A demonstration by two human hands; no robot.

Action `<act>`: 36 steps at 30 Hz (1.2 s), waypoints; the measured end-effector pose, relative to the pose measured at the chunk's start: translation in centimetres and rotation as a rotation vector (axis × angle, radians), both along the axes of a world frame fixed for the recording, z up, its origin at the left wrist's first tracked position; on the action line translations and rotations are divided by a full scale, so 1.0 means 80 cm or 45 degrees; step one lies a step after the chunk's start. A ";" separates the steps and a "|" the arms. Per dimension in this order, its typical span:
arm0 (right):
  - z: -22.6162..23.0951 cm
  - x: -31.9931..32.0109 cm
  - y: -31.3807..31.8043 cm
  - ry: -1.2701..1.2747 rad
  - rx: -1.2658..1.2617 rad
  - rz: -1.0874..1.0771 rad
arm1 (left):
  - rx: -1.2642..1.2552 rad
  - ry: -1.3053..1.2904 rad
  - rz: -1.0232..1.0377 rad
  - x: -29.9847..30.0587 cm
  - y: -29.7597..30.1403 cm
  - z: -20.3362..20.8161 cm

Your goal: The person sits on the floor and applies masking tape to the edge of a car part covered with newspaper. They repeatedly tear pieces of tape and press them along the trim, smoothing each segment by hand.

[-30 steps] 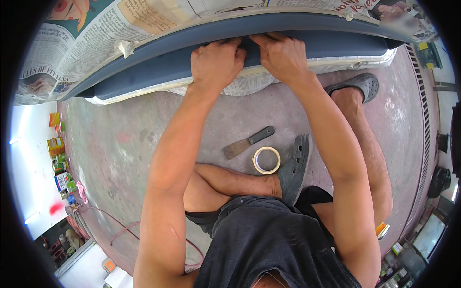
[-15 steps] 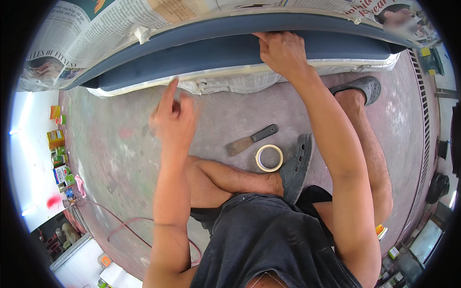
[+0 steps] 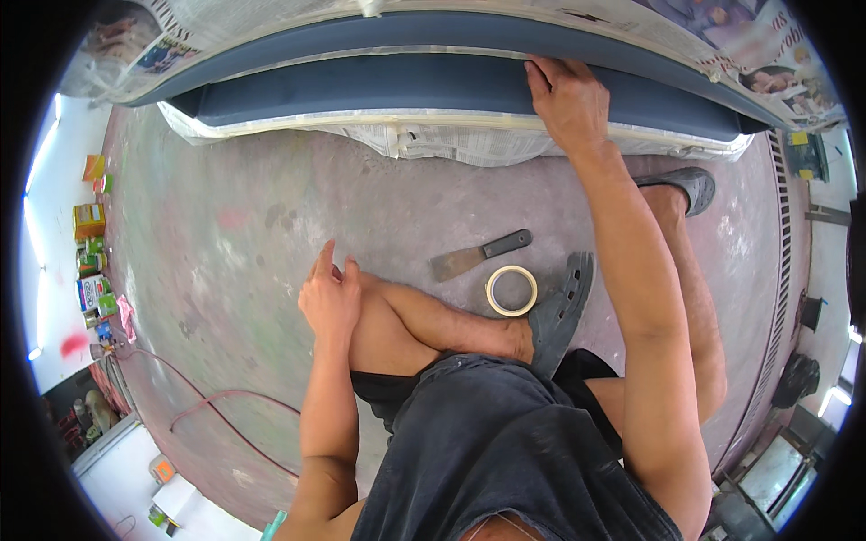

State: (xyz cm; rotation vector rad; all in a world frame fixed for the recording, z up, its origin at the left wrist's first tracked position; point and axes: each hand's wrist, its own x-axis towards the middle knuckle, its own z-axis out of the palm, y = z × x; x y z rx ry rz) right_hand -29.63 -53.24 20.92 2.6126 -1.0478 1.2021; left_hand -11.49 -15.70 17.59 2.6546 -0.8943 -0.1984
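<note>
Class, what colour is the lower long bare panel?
The lower panel is dark blue-grey, best seen in the head view.

Tubes (image 3: 41, 311): white glare along the left wall (image 3: 59, 293), more at far right
Floor (image 3: 225, 288): brightly, evenly lit; shadows soft
Panel (image 3: 388, 81): bowed by the lens, dull sheen
Newspaper (image 3: 124, 36): smeared at upper left
Scraper (image 3: 462, 262): crisp
Corners: black, nearby edges strongly bent

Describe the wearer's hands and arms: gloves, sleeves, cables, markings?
Left hand and right hand: no gloves or watch visible. Left arm and right arm: no sleeves in view, no cables or clear markings. Dark, charcoal-black top.
</note>
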 end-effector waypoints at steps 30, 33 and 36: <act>0.037 -0.051 -0.006 0.409 0.055 0.099 | 0.097 0.050 0.021 0.001 -0.011 0.004; 0.034 -0.051 -0.010 0.396 0.163 0.075 | 0.135 0.058 0.008 0.002 -0.012 0.010; 0.038 -0.038 -0.007 0.404 0.257 0.102 | 0.172 0.097 0.014 0.002 -0.015 0.013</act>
